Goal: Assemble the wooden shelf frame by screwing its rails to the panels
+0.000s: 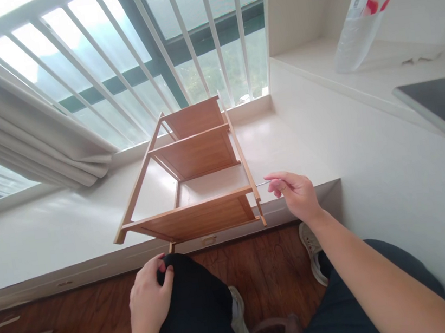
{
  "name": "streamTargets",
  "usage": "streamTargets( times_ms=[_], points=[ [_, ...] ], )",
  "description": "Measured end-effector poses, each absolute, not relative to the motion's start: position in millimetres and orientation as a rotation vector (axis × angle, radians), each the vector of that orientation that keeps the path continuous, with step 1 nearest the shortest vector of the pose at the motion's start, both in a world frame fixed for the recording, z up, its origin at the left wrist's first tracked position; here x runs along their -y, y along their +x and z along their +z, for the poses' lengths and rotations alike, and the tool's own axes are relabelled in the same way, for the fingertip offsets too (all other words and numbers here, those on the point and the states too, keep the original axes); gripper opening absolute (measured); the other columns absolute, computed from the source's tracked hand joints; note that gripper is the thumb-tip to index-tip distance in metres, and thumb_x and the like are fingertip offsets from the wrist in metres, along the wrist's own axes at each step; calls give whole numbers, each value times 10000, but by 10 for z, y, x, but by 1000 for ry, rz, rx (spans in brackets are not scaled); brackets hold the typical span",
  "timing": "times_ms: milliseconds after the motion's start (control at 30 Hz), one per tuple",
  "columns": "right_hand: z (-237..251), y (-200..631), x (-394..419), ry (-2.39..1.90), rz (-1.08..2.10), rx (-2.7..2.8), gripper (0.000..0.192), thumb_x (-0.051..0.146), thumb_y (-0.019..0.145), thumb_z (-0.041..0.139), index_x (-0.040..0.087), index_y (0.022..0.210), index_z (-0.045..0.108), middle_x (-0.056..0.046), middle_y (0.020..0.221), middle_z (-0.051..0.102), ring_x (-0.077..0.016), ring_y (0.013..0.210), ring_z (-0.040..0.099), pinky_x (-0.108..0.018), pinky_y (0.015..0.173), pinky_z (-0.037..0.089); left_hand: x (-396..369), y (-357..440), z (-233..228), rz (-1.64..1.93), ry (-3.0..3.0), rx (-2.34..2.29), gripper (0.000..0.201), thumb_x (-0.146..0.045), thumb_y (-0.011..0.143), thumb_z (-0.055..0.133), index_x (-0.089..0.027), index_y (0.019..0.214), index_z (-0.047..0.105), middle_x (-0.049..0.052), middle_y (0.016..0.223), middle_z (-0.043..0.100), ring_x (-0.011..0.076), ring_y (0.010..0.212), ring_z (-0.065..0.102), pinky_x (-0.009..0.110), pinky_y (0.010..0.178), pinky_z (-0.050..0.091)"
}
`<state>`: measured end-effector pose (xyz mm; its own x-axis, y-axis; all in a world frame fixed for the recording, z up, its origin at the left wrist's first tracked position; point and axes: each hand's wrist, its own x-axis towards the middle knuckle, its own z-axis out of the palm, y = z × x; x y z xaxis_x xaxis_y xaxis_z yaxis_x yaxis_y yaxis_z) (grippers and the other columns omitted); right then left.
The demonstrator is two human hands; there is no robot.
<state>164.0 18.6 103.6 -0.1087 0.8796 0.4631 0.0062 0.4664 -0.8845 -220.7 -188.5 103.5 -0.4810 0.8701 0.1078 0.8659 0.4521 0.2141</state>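
Note:
A small wooden shelf rack with three tiers lies on its side or leans on the white window ledge. My right hand pinches a thin metal hex key, whose far tip meets the rack's right-hand post near the lowest tier. The part of the key within the fingers is hidden. On my knee rests my left hand, its thumb apart from the bent fingers, holding nothing and away from the rack.
To the right, a raised ledge bears a clear water bottle, a phone and several small metal pieces. Behind the rack stand white window bars. A grey curtain hangs at the left. Below is a wooden floor.

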Motion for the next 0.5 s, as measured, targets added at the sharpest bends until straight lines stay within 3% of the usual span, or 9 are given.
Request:
streamTargets(
  times_ms=[267,500],
  points=[
    [1051,1641,-180,-836,897,1494,344,514,1016,651,228,973,838,-13,701,717,-157,578,604,-309,611,543,1921,-2271,1012,391,1578,-2669,310,-504,967,412,-264,929,605,80,1300,736,301,1199,675,434,933,518],
    [1108,1648,-179,-854,983,1484,398,555,993,662,206,921,840,-24,665,709,-165,562,601,-310,581,541,1936,-2302,988,413,1585,-2660,316,-512,961,413,-265,881,592,73,1338,731,306,1210,676,444,953,522]
  ],
)
